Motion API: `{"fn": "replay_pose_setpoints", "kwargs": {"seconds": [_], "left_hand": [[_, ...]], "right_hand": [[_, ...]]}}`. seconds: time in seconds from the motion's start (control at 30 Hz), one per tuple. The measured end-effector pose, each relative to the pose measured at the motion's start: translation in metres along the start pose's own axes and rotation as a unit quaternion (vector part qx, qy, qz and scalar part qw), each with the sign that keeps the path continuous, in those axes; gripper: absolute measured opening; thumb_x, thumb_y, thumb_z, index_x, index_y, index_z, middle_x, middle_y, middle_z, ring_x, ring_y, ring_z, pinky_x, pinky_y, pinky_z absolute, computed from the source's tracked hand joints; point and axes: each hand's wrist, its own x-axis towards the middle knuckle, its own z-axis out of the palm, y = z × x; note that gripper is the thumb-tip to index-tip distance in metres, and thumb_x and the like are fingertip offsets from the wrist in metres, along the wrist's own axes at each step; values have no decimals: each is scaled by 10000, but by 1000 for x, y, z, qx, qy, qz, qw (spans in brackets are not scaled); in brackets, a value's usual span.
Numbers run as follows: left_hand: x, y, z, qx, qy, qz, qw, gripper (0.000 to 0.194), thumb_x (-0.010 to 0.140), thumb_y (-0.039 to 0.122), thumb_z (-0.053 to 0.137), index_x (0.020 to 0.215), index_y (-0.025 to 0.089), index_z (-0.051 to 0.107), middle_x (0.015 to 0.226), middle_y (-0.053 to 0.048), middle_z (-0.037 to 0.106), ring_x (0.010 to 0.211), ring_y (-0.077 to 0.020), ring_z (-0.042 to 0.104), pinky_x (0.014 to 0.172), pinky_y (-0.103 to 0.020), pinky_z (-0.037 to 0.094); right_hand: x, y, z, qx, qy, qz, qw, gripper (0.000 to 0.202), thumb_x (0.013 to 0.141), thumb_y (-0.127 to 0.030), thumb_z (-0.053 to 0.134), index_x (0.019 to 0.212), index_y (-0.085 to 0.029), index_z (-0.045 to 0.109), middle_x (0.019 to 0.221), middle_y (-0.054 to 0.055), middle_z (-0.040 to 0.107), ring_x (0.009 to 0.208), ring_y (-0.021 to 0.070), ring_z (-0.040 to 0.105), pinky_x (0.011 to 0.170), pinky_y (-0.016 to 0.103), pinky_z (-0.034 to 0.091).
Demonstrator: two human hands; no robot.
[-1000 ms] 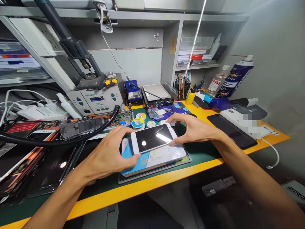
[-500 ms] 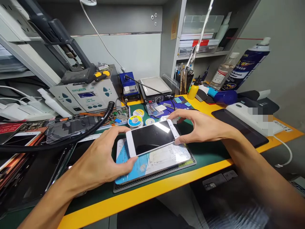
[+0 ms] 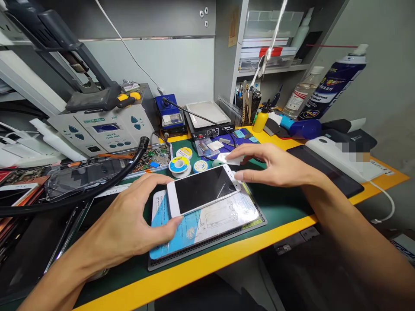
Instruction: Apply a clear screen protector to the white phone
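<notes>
A white smartphone (image 3: 204,190) with a dark screen lies face up on a blue and white box-like slab (image 3: 207,220), which rests on a grey mat with a patterned edge. My left hand (image 3: 132,216) curls round the phone's left end, fingers at its far corner and thumb at its near corner. At the right end, my right hand (image 3: 272,166) has thumb and fingers apart, the thumb close beside the phone's edge. A crumpled white tissue (image 3: 223,158) lies under and beside the right fingertips. Whether the fingers touch it, I cannot tell.
Solder spools (image 3: 179,166) stand behind the phone. A hot-air station (image 3: 106,129) is at back left, its black hose (image 3: 129,166) crossing the left side. A heating plate (image 3: 210,119), a yellow bottle (image 3: 260,121) and a spray can (image 3: 340,82) stand behind. A dark tablet (image 3: 324,172) lies right.
My right hand has let go of the phone's right end and its fingers have shifted toward the tissue. The phone sits flatter on the slab. The view has shifted slightly.
</notes>
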Motion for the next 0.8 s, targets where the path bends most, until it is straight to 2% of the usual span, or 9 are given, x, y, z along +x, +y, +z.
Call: {"fn": "replay_pose_setpoints", "kwargs": {"seconds": [0.1, 0.2, 0.33, 0.47, 0.53, 0.63, 0.8], "left_hand": [[-1, 0, 1, 1, 1, -15, 1000, 577, 747, 504, 738, 1245, 290, 539, 1110, -15, 702, 873, -234, 697, 738, -287, 546], [-2, 1, 1, 6, 8, -15, 1000, 585, 747, 496, 736, 1254, 297, 525, 1068, -10, 708, 818, -226, 693, 713, -285, 542], [-3, 2, 0, 7, 13, -2, 1000, 587, 742, 488, 737, 1256, 302, 526, 1085, -3, 705, 819, -220, 694, 699, -275, 534], [-1, 2, 1, 8, 13, -8, 1000, 590, 741, 484, 736, 1260, 301, 525, 1089, -3, 704, 822, -220, 695, 694, -274, 533], [-1, 2, 2, 7, 18, -11, 1000, 596, 737, 483, 738, 1260, 301, 520, 1068, -3, 708, 808, -222, 695, 690, -278, 534], [-1, 2, 3, 2, 29, -4, 1000, 590, 736, 473, 735, 1256, 305, 514, 1047, 2, 712, 792, -222, 698, 697, -280, 534], [-2, -1, 4, -2, 34, 5, 999, 598, 734, 486, 735, 1261, 310, 516, 1083, 6, 722, 815, -223, 716, 721, -276, 543]], "right_hand": [[3, 4, 0, 75, 105, 14, 992, 309, 850, -477, 762, 1006, -214, 809, 1046, 75, 783, 963, 293, 725, 845, 418, 580], [6, 8, 0, 143, 145, 30, 979, 271, 817, -455, 807, 925, -206, 819, 897, 78, 788, 841, 273, 738, 737, 396, 591], [6, 6, -1, 213, 107, 44, 970, 285, 774, -404, 850, 971, -201, 818, 855, 63, 785, 789, 246, 733, 664, 348, 572], [5, 2, -1, 217, 58, 49, 973, 279, 810, -438, 809, 932, -188, 825, 879, 68, 784, 667, 177, 662, 565, 303, 515], [5, 1, 1, 199, 49, 50, 977, 297, 816, -462, 796, 894, -176, 821, 870, 72, 778, 606, 148, 613, 507, 285, 472], [6, 3, 6, 183, 34, 63, 980, 295, 768, -452, 831, 853, -172, 796, 776, 55, 752, 609, 152, 617, 476, 261, 439], [10, 5, 13, 211, 32, 84, 973, 320, 691, -403, 889, 814, -178, 695, 688, 10, 703, 571, 131, 608, 452, 227, 413]]}}
